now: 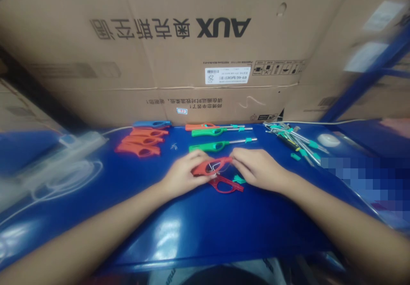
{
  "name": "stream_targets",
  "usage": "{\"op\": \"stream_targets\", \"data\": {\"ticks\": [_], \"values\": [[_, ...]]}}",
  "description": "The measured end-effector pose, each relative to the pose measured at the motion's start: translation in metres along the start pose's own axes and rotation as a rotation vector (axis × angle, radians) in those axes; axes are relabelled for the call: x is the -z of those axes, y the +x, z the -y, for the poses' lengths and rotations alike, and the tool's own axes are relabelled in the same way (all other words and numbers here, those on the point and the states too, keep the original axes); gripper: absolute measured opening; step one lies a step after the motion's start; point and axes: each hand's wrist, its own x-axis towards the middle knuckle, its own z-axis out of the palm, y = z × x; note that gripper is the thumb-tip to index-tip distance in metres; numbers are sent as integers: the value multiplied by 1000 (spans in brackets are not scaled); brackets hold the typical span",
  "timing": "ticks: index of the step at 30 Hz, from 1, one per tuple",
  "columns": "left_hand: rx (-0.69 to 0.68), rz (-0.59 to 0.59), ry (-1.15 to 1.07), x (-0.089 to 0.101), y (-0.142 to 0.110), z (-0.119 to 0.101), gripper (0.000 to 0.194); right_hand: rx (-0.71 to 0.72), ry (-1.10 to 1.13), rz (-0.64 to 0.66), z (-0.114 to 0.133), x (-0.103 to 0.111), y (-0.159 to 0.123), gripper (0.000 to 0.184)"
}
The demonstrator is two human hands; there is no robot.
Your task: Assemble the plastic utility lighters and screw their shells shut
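My left hand (187, 171) is closed round the wide end of a red lighter handle (208, 166), held just above the blue table. Thin wires show in the handle's opening. At its narrow end, the fingers of my right hand (258, 167) are pinched together; any small part between them is hidden. Below lies a second red handle piece (226, 186), partly covered by the first. A small teal plastic piece (238, 179) rests beside it, close under my right hand. Just beyond my hands is a green lighter (221, 145) with a metal tube.
Orange handles (141, 142) and a blue one (152, 124) lie at left. Another green lighter (209, 132) and an orange one (200, 127) lie behind. Metal tubes with teal clips (301, 139) are piled right. A power strip (73, 148) with cable stands left; a cardboard wall (179, 63) closes the back.
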Motion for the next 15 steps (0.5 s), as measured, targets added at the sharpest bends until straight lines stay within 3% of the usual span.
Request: {"op": "stream_targets", "data": {"ticks": [5,15], "values": [[46,55,22,-1,0,4,17,-9,27,-6,1,1,1,24],[52,16,-8,0,0,5,16,8,-81,95,-5,-1,2,31]]}}
